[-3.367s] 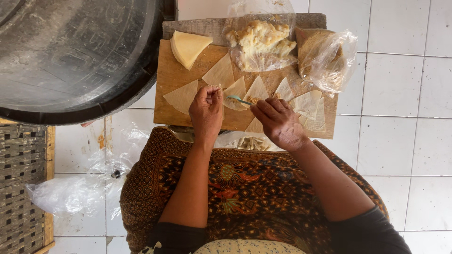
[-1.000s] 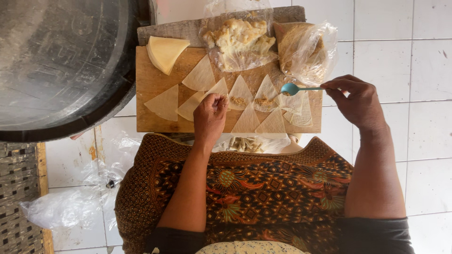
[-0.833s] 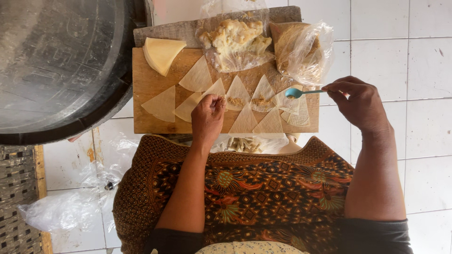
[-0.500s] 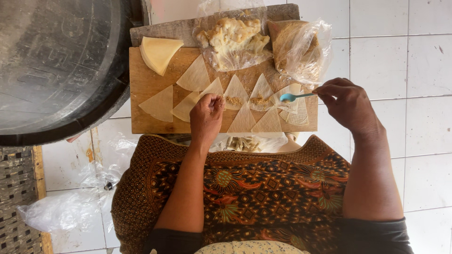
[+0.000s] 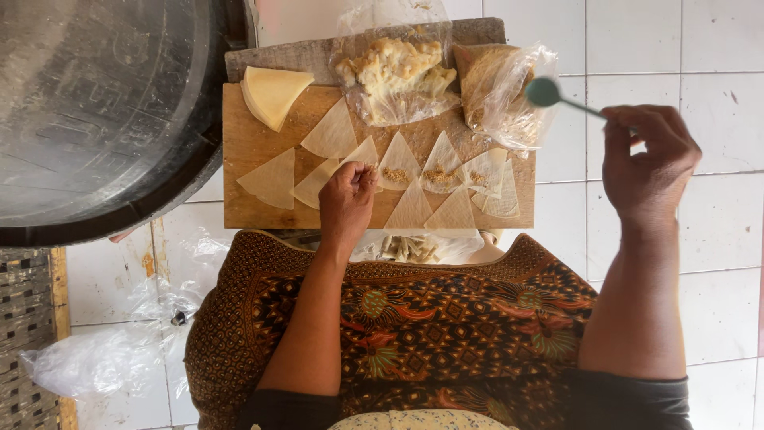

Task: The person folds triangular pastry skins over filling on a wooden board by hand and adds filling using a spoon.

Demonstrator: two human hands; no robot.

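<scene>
A wooden cutting board (image 5: 255, 143) lies on the white tiled floor with several pale triangular pastry wrappers (image 5: 274, 179) spread on it; three of them carry a small dab of filling (image 5: 438, 173). My left hand (image 5: 348, 203) rests on the board, fingertips pinching the edge of one wrapper. My right hand (image 5: 646, 163) is raised to the right of the board and holds a small teal spoon (image 5: 546, 92) by its handle, the bowl beside a plastic bag of filling (image 5: 500, 91).
A large dark metal wok (image 5: 103, 111) fills the upper left. A clear bag of crumbly yellow food (image 5: 398, 76) and a stack of wrappers (image 5: 273, 94) sit at the board's far edge. Folded pieces (image 5: 410, 247) lie near my patterned lap. A plastic bag (image 5: 91, 362) and a woven basket (image 5: 28, 334) lie left.
My right hand has lifted the spoon off the wrappers and swung it up and right, next to the bag of filling. My left hand stays on the board.
</scene>
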